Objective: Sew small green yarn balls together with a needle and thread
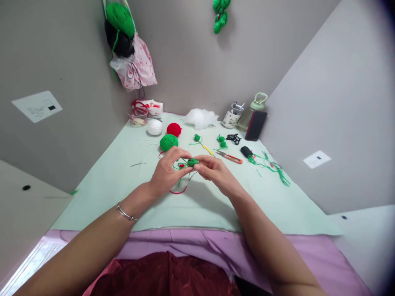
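Between the fingertips of both hands, above the middle of the pale green table cover point(105, 185), is a small green yarn piece point(193, 163). It looks slightly longer from side to side than from front to back, so its long axis seems to run from one hand to the other. The left hand point(166, 172) pinches its left end between thumb and forefinger; the right hand point(213, 169) pinches the right end, and neither hand is clearly nearer. A little red bit point(182, 165) shows under the arch of the left hand, though whether it joins the piece cannot be told. Below hangs or lies a red strand point(178, 192). Just beyond the left hand sits a green yarn ball point(168, 142); beyond the right, a yellow-handled tool point(207, 149) and orange-handled snips point(231, 157).
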A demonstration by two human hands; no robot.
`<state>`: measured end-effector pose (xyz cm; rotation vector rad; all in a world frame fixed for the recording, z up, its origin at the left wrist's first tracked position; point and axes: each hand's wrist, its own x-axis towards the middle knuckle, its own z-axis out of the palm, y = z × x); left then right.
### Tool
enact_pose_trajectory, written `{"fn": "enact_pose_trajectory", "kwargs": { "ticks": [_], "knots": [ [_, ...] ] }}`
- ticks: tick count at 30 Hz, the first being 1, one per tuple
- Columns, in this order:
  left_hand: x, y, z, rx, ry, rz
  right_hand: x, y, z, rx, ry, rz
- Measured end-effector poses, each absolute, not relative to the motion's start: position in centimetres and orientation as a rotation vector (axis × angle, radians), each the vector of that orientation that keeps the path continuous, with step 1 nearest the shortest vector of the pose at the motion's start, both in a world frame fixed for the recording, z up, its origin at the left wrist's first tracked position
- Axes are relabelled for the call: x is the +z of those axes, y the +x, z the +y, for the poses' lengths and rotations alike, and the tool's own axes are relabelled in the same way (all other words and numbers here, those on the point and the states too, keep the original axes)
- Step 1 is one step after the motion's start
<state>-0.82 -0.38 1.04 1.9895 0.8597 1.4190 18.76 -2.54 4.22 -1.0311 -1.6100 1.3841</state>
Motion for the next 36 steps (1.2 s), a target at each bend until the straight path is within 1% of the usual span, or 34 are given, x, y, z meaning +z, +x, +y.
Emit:
{"fn": "enact_pose_trajectory", "kwargs": {
  "ticks": [5, 7, 10, 14, 18, 21, 25, 28, 31, 36],
  "knots": [
    [1.6, -1.5, 0.2, 1.249, 1.914, 0.963, 3.9, 18.9, -2.0, 1.555, -0.951, -1.373],
    [2.1, -1.6, 0.2, 1.21, 1.792, 0.941, 3.8, 18.8, -1.9, 1.657, -0.927, -1.323],
    [2.6, -1.9, 0.4, 1.253, 1.511, 0.87, 3.7, 18.6, -2.0, 1.767, -0.901, -1.275],
    [2.8, -2.4, 1.1, 1.276, 1.129, 0.728, 3.6, 18.4, -2.0, 1.81, -0.887, -1.231],
    [3.4, -2.8, 1.1, 1.21, 0.958, 0.61, 3.6, 18.4, -2.2, 1.849, -0.851, -1.28],
    [4.0, -2.5, 0.5, 1.192, 0.976, 0.569, 3.4, 18.4, -2.4, 1.911, -0.803, -1.341],
    [3.8, -2.0, -0.1, 1.175, 1.148, 0.593, 2.9, 18.5, -2.3, 1.967, -0.737, -1.364],
    [3.3, -1.7, -0.2, 1.131, 1.357, 0.656, 2.7, 18.5, -2.2, 1.922, -0.733, -1.374],
    [2.9, -1.3, -0.3, 1.005, 1.525, 0.679, 2.7, 18.6, -2.2, 1.881, -0.751, -1.375],
    [2.8, -1.4, -0.3, 0.974, 1.557, 0.63, 3.1, 18.5, -2.2, 1.842, -0.807, -1.321]
  ]
}}
